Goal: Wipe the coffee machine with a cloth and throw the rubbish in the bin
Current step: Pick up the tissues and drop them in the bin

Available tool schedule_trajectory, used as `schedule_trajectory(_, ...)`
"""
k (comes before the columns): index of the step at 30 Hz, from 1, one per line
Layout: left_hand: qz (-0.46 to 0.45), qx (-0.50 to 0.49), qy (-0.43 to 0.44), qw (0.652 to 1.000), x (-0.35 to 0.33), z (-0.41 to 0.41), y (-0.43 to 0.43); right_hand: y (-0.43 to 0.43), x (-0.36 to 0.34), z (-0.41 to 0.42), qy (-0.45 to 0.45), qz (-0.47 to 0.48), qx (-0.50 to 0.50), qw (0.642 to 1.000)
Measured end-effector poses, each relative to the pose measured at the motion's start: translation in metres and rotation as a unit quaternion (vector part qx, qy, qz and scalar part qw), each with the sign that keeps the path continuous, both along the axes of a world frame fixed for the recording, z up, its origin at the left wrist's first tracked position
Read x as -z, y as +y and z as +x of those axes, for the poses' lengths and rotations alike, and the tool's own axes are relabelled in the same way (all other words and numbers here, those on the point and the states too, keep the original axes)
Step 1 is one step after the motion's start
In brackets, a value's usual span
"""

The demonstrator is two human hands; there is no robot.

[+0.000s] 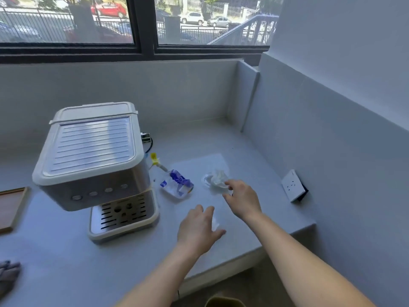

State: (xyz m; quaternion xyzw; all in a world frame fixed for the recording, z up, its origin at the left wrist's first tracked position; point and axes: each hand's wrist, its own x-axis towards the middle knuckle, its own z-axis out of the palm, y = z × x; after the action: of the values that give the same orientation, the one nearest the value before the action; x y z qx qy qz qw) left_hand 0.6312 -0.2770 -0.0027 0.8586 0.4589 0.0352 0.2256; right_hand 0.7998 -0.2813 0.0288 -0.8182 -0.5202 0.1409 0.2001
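A white coffee machine [93, 156] stands on the grey counter [66, 273], left of centre. To its right lies a crumpled clear and blue plastic wrapper [177, 183]. Further right sits a crumpled white tissue [217, 179]. My right hand [242, 200] reaches over the counter, with thumb and forefinger pinching the tissue's near edge. My left hand [198, 227] hovers palm down with fingers apart over a small clear scrap [215, 222] on the counter, and holds nothing that I can see. A grey cloth [8, 275] lies at the far left edge.
A wooden tray [11, 207] sits left of the machine. A white wall socket [293, 185] is on the right wall. Below the counter's front edge, a bin rim [224, 302] shows at the bottom. A window runs behind the counter.
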Motion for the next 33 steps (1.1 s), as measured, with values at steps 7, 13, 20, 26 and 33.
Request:
schedule_trajectory(7,-0.008,0.061,0.064,0.996,0.019,0.017,0.027,0.061,0.014,0.017,-0.025,-0.08,-0.019,0.996)
schedule_trajectory(13,-0.022,0.061,0.061,0.996,0.024,0.011,0.047,0.084,0.033,0.019,-0.049,-0.127,-0.031,0.99)
schedule_trajectory(20,-0.025,-0.007,-0.009,1.0,0.024,0.009,0.072,0.088,0.042,0.022,-0.021,-0.051,0.015,0.998)
schedule_trajectory(26,-0.014,-0.024,-0.014,1.0,0.018,0.009,0.078,0.068,0.034,0.026,-0.03,-0.017,0.017,0.999)
schedule_trajectory(33,0.006,-0.044,-0.024,0.999,0.004,0.017,0.059,0.026,0.021,0.036,-0.024,-0.007,0.008,1.0)
